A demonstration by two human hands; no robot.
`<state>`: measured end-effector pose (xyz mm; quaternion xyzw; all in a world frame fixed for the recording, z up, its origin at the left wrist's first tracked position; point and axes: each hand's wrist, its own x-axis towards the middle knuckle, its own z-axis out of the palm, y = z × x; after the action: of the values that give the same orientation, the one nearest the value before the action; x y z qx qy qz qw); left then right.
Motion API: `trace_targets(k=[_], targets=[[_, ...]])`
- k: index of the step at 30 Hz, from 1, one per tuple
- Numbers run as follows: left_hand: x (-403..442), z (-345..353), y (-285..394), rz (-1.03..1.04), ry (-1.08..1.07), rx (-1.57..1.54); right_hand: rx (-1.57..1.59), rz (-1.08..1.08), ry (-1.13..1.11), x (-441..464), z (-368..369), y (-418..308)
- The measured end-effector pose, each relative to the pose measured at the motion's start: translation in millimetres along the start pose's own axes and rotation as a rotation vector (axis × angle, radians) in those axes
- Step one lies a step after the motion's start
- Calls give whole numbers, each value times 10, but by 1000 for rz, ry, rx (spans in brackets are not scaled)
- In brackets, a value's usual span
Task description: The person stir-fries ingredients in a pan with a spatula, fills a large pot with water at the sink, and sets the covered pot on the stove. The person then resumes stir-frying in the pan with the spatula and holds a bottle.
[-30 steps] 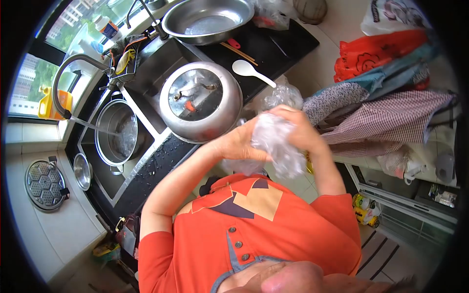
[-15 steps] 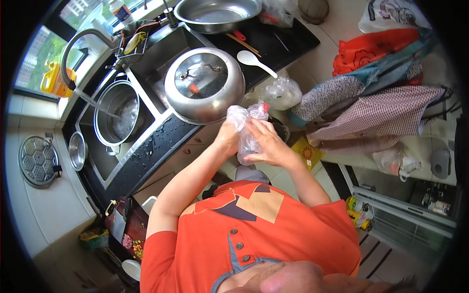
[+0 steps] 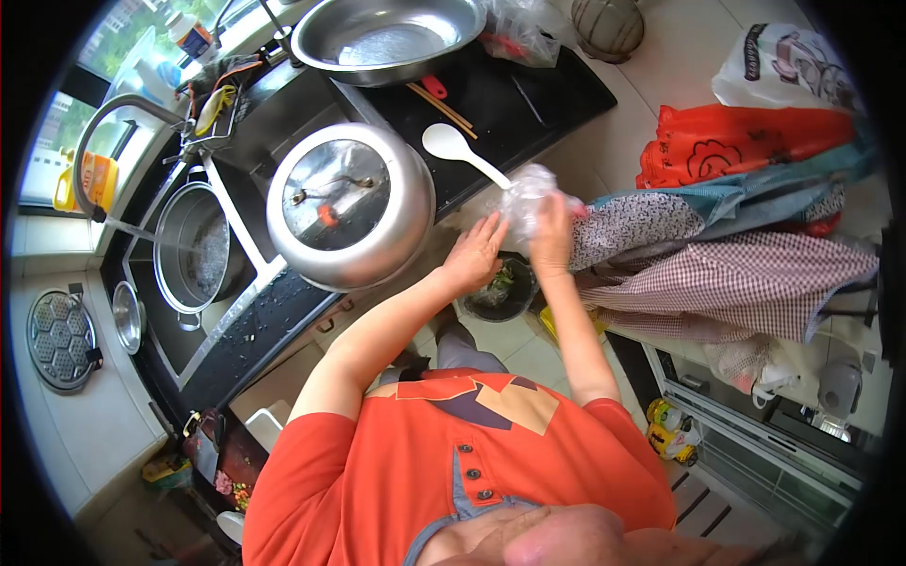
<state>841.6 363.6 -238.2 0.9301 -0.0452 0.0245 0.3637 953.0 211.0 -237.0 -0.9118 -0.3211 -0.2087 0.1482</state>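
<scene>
At the counter's corner lies a bunched clear plastic bag [image 3: 528,196]. My right hand [image 3: 552,241] is against it, fingers closed on the plastic and somewhat blurred; a pinkish-red bit shows beside them. My left hand [image 3: 477,250] reaches toward the same bag with its fingers stretched out, holding nothing. Just behind the bag, a white spoon [image 3: 462,151] lies on the black counter, its handle running up to the plastic. Below my hands stands a dark bin [image 3: 510,291] with greens and plastic inside.
A large lidded metal pot [image 3: 406,226] stands on the counter's edge left of my hands. Water runs from the faucet [image 3: 132,98] into a pot [image 3: 160,236] in the sink. A metal basin [image 3: 330,68] and chopsticks [image 3: 439,106] lie farther back. Checked cloth [image 3: 717,283] hangs at right.
My hands have moved right and away from me, from in front of the lidded pot to the counter's corner. The left hand has let go of the plastic bag. The view has shifted slightly.
</scene>
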Motion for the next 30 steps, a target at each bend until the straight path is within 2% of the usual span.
trace_targets(k=[2,5,8,10,12,14,16,18,19,20,21,22,24,25,26,27,28,30], targets=[[120,195,-170,-50,-279,204,-98,-13,-267,-257,515,-98],[47,426,-395,-37,-234,214,-6,-18,-344,-215,629,-95],[70,461,-485,-30,-250,174,15,-121,-426,-141,747,-17],[111,443,-494,-28,-216,134,-49,-268,-365,17,961,61],[165,192,-292,-106,-195,23,-97,-312,-389,201,1045,23],[214,161,-227,-183,-157,-80,246,443,-705,534,1065,-170],[169,402,-320,-157,128,-42,411,511,-645,464,1077,-112],[198,522,-425,-117,226,-364,519,593,-612,410,887,-99],[190,517,-428,-217,100,-381,-36,-166,-956,374,994,128],[158,504,-428,-197,29,-234,82,-95,-979,534,552,-41],[167,379,-371,-252,3,-363,251,-200,-825,542,339,-47],[142,325,-350,-223,41,-365,349,-239,-755,499,188,-40],[168,398,-391,-230,17,-227,141,-376,-623,305,259,15],[158,168,-273,-280,-17,-299,87,-365,-705,217,353,39],[183,239,-322,-262,55,-321,19,-349,-778,235,403,-18],[166,309,-387,-257,38,-286,-78,-359,-843,274,457,-52],[105,246,-366,-253,15,-256,-91,-362,-773,205,661,9],[-20,308,-433,-64,151,-63,-106,-375,-760,239,708,0]])
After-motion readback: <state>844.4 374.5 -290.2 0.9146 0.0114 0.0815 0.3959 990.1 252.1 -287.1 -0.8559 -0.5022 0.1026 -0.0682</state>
